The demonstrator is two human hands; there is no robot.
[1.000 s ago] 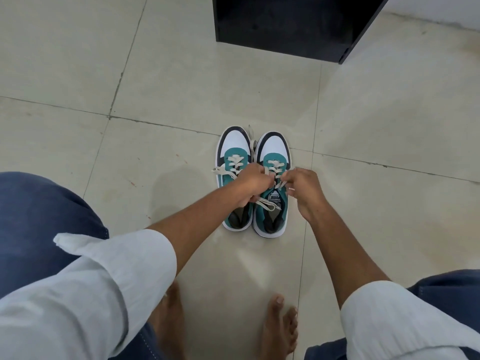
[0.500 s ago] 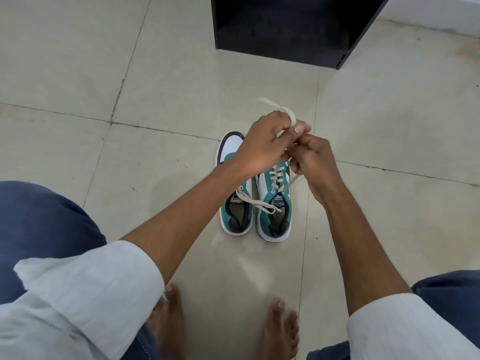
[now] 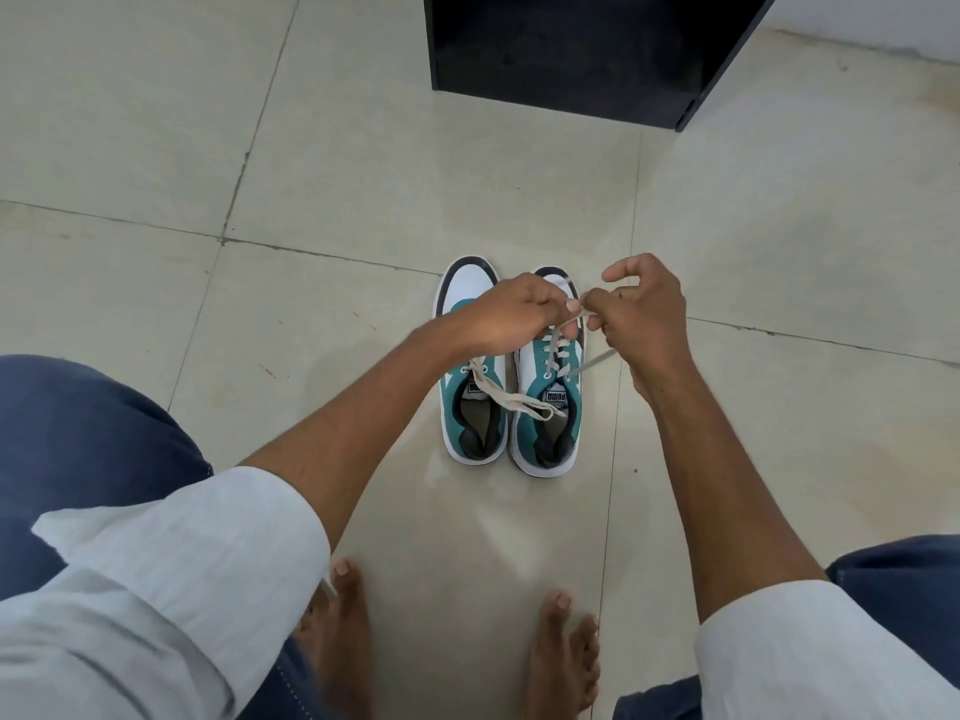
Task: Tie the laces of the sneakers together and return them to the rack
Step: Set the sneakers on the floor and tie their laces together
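A pair of teal, white and black sneakers — the left sneaker [image 3: 471, 387] and the right sneaker [image 3: 549, 402] — is set side by side on the tiled floor [image 3: 363, 163] at the centre of the frame, toes turned toward the top, heels toward the bottom. The two shoes stand just beside each other, nearly touching along their inner edges. Off-white laces [image 3: 511, 396] are seen on both: one loose strand is draped from the left sneaker's eyelets across onto the tongue of the right one, where a brand label is printed.

Above the toes, a lace end is pinched by the left hand [image 3: 511, 319], its grip pressed together with thumb against fingers. A lace is likewise pinched by the right hand [image 3: 641, 317], just beside the left at the centre right; its upper fingers are curled and slightly lifted. A taut strand is drawn from the right sneaker's lower eyelets up toward the right hand. The knuckles of both hands nearly meet over the right sneaker's toe.

Both forearms are bare, with white sleeves [image 3: 171, 558] rolled up in the lower corners. Blue trousers are seen at the lower left and right edges, and two bare feet [image 3: 563, 662] are planted at the bottom centre. A black rack [image 3: 571, 49] — only its base in view — is placed at the top centre, well apart from the shoes.
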